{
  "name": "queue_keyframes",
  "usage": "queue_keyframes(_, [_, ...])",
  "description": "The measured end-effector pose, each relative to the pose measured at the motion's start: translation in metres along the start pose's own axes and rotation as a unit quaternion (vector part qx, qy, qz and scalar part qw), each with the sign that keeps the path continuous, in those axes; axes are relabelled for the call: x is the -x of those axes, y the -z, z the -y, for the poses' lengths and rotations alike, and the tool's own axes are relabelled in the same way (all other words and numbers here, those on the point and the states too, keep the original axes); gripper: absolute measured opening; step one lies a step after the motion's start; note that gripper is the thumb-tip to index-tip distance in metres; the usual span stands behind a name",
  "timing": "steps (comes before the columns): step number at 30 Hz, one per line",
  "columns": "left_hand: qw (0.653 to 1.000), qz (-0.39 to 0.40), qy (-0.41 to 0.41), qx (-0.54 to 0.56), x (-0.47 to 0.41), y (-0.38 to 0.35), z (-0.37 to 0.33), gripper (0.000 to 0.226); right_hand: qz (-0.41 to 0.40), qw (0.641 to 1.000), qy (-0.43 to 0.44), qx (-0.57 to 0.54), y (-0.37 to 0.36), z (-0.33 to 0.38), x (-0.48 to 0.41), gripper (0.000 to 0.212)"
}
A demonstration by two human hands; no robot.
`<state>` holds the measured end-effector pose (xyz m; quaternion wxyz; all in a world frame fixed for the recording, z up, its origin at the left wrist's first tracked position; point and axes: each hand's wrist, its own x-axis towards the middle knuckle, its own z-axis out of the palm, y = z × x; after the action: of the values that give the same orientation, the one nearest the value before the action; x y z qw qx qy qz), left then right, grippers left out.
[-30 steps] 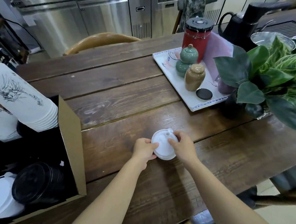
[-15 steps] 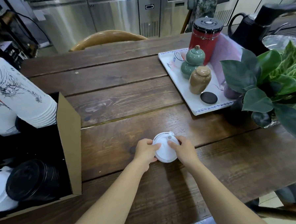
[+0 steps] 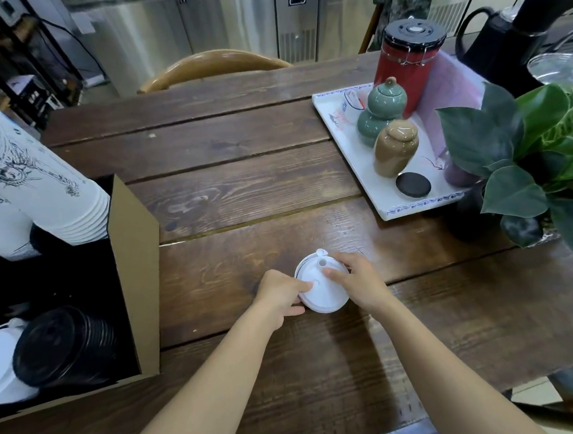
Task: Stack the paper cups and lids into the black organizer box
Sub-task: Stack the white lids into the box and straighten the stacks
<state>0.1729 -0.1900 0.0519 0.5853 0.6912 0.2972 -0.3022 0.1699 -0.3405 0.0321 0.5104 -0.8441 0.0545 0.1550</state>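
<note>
I hold the white sip lids (image 3: 321,293) with left hand (image 3: 279,294) and right hand (image 3: 358,282), fingers narrow on the rim. I should square the stack before I lift it to the organizer box (image 3: 136,262)

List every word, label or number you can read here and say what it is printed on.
No text can be read.
Paper cups: black line drawings only, no legible words.
White tray: blue border pattern and small marks, too blurred to read.
Red canister: no readable label.
White lid: no print visible.
</note>
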Motion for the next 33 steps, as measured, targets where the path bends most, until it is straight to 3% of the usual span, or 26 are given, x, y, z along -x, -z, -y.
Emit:
queue_keyframes(6, [1.0,0.019,0.013,-0.016,0.001,0.005,0.001,0.021,0.043,0.999,0.009,-0.008,0.002,-0.001,-0.004,0.022])
queue_keyframes(11, [1.0,0.008,-0.01,-0.022,0.0,0.007,0.001,0.037,0.051,0.999,0.006,-0.003,0.002,0.001,-0.009,0.038])
queue_keyframes(17, [1.0,-0.01,-0.009,0.011,-0.002,0.005,0.001,0.018,0.045,0.997,-0.052,-0.025,0.002,-0.003,-0.014,0.03])
queue_keyframes(19, [0.999,-0.012,-0.013,0.027,-0.001,0.004,0.0,0.027,0.067,0.994,-0.068,-0.05,0.004,-0.003,-0.016,0.023])
queue_keyframes(22, [0.998,-0.009,-0.003,0.055,-0.001,0.001,0.001,0.053,0.071,0.99,-0.079,-0.091,0.003,-0.004,-0.015,0.031])
queue_keyframes(26, [0.994,0.018,0.02,0.104,0.002,0.001,-0.001,0.032,0.035,0.988,-0.08,-0.13,-0.003,-0.007,-0.012,0.035])
queue_keyframes(33, [0.988,0.051,0.015,0.142,0.012,0.004,-0.007,0.029,-0.016,0.971,-0.06,-0.232,-0.002,0.003,-0.006,0.035])
